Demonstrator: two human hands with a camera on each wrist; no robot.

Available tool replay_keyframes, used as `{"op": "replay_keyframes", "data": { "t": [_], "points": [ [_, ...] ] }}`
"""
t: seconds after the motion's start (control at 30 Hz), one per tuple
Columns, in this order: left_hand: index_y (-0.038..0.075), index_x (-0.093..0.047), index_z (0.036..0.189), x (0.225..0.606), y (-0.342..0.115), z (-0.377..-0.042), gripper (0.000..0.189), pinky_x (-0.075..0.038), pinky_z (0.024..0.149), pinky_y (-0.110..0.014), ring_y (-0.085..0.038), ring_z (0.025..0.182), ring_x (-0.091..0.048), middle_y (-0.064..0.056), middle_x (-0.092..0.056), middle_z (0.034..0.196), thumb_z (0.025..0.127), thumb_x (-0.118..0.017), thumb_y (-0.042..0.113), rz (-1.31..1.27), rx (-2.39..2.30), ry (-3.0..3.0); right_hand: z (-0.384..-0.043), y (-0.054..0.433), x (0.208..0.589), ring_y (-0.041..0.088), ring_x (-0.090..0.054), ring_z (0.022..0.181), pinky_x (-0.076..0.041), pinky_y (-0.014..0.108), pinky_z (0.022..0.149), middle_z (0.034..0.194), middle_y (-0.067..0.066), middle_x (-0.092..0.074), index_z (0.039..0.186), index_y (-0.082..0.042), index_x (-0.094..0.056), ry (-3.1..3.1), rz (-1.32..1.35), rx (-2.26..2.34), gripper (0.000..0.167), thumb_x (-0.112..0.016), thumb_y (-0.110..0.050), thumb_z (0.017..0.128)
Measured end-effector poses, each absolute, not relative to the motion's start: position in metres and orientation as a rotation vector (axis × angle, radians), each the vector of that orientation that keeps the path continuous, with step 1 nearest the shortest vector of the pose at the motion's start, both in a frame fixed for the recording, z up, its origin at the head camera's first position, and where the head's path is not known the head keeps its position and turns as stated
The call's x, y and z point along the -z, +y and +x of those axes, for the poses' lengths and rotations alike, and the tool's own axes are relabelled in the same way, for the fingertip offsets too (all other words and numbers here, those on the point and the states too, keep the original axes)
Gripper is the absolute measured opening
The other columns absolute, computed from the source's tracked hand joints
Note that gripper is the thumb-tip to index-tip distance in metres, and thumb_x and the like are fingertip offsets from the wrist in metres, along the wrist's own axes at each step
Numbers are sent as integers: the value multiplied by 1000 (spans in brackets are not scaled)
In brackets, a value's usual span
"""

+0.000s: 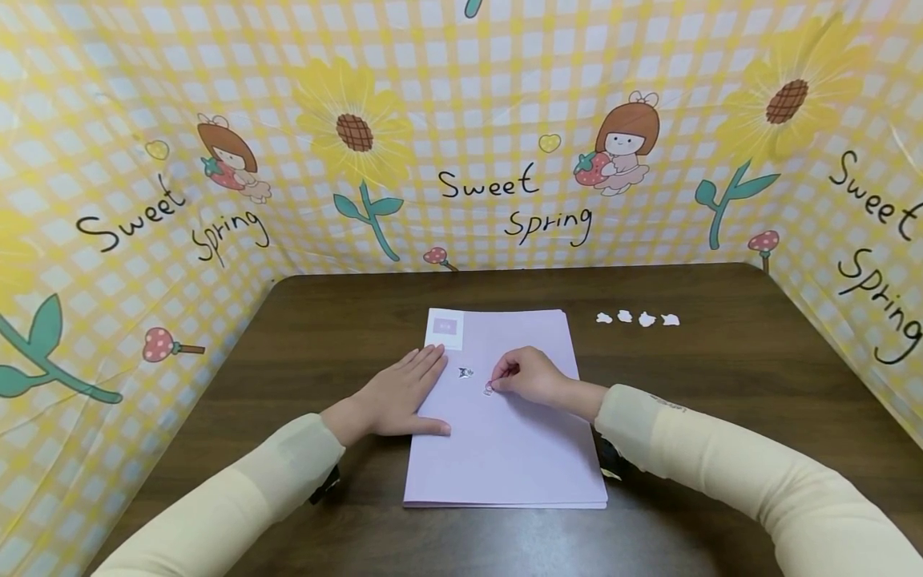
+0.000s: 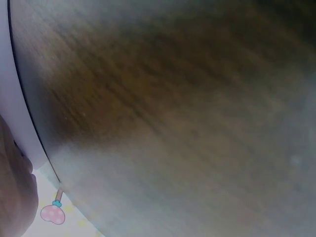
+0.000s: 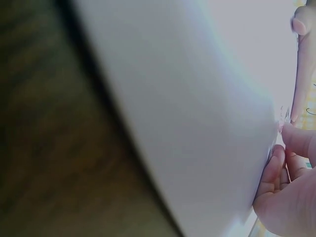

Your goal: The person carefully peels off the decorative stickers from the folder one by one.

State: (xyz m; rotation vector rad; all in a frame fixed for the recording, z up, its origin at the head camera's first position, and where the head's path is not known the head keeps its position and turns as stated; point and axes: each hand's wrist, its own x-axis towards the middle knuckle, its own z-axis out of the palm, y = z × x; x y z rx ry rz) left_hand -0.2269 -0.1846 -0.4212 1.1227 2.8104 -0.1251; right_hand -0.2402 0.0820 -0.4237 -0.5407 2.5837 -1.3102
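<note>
A lilac stack of paper or folder (image 1: 505, 457) lies on the table, with a white label (image 1: 447, 343) bearing a lilac square at its upper left corner. My left hand (image 1: 404, 393) rests flat on its left side, fingers straight and thumb spread. Beside those fingers a small dark-patterned sticker (image 1: 465, 373) lies on the lilac surface. Thumb and forefinger of my right hand (image 1: 532, 377) pinch a small pale outlined sticker (image 1: 488, 389) at the surface, just right of and below the dark one. The right wrist view shows this pinch edge-on, the right hand (image 3: 291, 192) low over the sheet.
Several small white cut-out pieces (image 1: 646, 319) lie in a row on the dark wooden table (image 1: 346, 320), right of the lilac stack. A yellow checked cloth (image 1: 490, 120) hangs behind and at both sides of the table. Something dark (image 1: 611, 461) shows below the right sleeve.
</note>
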Motion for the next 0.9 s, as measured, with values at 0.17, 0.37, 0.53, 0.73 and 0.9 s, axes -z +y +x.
{"op": "replay_keyframes", "data": {
  "t": [0.17,0.37,0.53,0.73,0.9],
  "points": [
    [5,-12,156,422,-185,-228,115,-4,116,-39,-24,147,-1,-12,-5,162,78,-27,88,1122,141,2814,-240,82,421,13,-51,69,-43,26,63,72,-3,-63,79,-8,-70,2547,-507,1340,8,-77,-7,83],
    [5,-12,155,422,-185,-227,115,-4,116,-39,-24,147,-1,-12,-5,162,78,-26,88,1121,128,2811,-239,82,422,12,-50,63,-42,25,58,69,-2,-62,81,-7,-70,2500,-500,1380,7,-76,-6,84],
    [4,-13,155,422,-185,-226,115,-4,116,-39,-25,147,-2,-12,-5,161,78,-26,88,1122,133,2812,-241,83,423,12,-51,65,-42,24,58,72,-1,-64,84,-4,-69,2450,-508,1432,5,-75,-3,84],
    [5,-12,155,421,-184,-227,115,-4,116,-39,-24,147,-1,-12,-5,162,78,-26,88,1119,138,2811,-242,84,423,12,-56,73,-45,24,67,77,0,-68,92,-2,-74,2416,-493,1438,8,-74,-2,84],
    [4,-13,155,421,-184,-227,115,-4,116,-39,-25,147,-2,-12,-5,162,78,-26,88,1122,142,2810,-242,85,422,12,-56,79,-46,26,73,80,-1,-71,89,-6,-77,2454,-510,1385,6,-74,-4,84]
  ]
}}
